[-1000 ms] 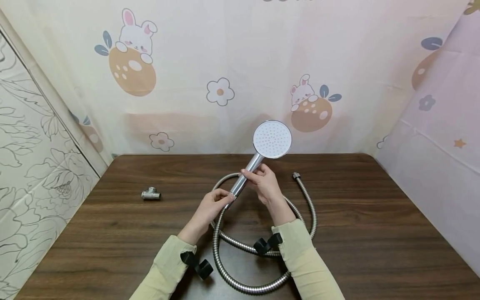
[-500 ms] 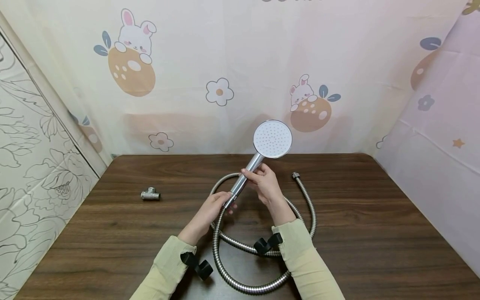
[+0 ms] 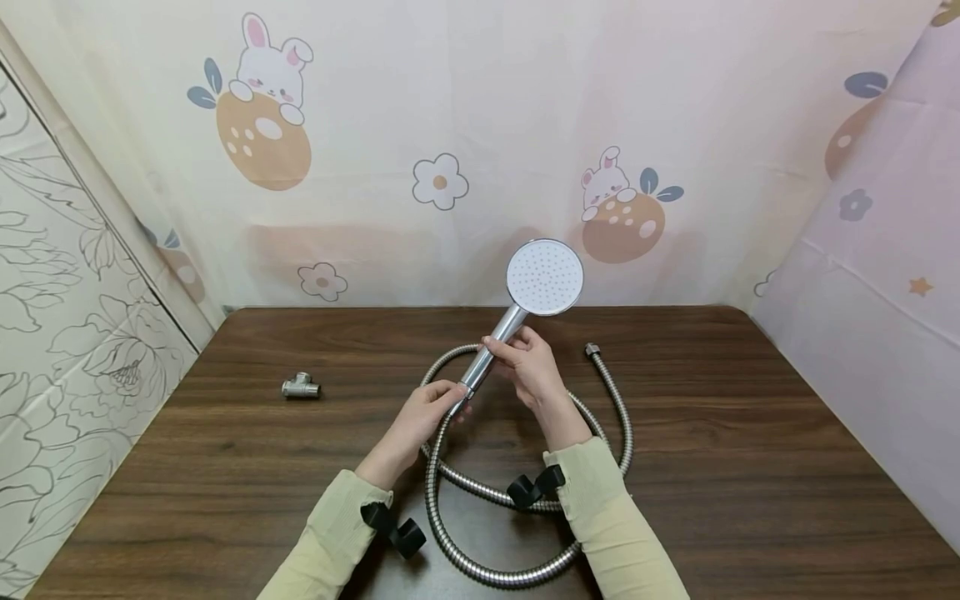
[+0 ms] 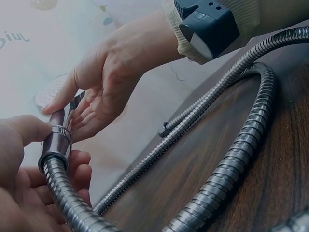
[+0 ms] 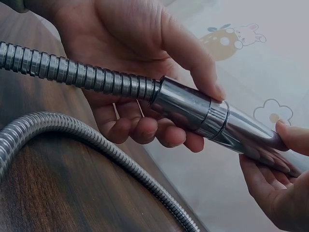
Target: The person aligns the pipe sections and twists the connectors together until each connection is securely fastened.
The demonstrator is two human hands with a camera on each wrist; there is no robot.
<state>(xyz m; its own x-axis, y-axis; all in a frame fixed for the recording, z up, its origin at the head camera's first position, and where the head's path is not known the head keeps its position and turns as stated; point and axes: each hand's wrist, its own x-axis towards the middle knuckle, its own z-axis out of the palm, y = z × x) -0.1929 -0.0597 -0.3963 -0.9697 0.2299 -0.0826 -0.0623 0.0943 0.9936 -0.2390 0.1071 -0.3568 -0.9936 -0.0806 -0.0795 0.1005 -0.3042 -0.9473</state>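
Observation:
A chrome hand shower (image 3: pixel 545 277) with a round white spray face is held up over the table, tilted to the upper right. My right hand (image 3: pixel 531 367) grips its handle (image 3: pixel 480 367), thumb on the front and fingers behind. At the handle's lower end sits the smooth conical nut (image 5: pixel 186 104) of a ribbed metal hose (image 3: pixel 517 577). My left hand (image 3: pixel 420 421) holds this nut, its thumb pressing near the joint and its fingers curled underneath, as the right wrist view shows. From there the hose drops and loops on the table.
A small metal tee valve (image 3: pixel 302 387) lies at the left on the brown wooden table (image 3: pixel 225 483). The hose's free end with its hex nut (image 3: pixel 592 350) rests right of the hands. Behind the table hangs a printed curtain (image 3: pixel 360 100).
My left hand's fingers and thumb have shifted around the hose nut, the thumb moving off and back onto its front. The right hand and the shower have stayed in place.

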